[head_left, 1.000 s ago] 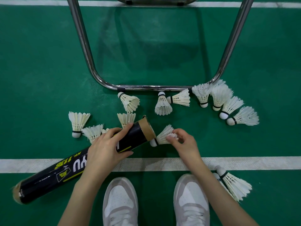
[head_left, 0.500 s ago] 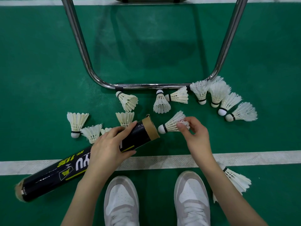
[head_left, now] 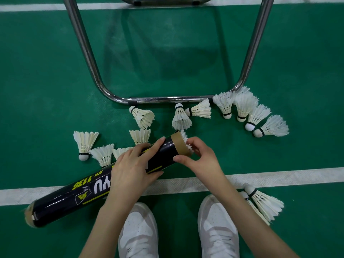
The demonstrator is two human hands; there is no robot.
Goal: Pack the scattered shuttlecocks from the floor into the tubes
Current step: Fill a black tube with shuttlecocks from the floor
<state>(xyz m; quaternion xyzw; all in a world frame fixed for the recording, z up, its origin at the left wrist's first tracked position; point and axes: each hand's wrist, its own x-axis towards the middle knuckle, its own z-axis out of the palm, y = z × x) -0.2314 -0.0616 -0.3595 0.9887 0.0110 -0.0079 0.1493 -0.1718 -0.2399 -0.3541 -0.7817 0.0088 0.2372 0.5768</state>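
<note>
Shuttlecock sits feathers-out in the tube mouth — right hand pinching it, left hand grasping the tube.

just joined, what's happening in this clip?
A person crouched on a green court is packing shuttlecocks into a black tube. The left hand grips the tube mid-body; the right hand pushes a shuttlecock into the open end, only feather tips showing. Many loose shuttlecocks lie on the floor near a metal chair frame, two by the right shoe.
</note>
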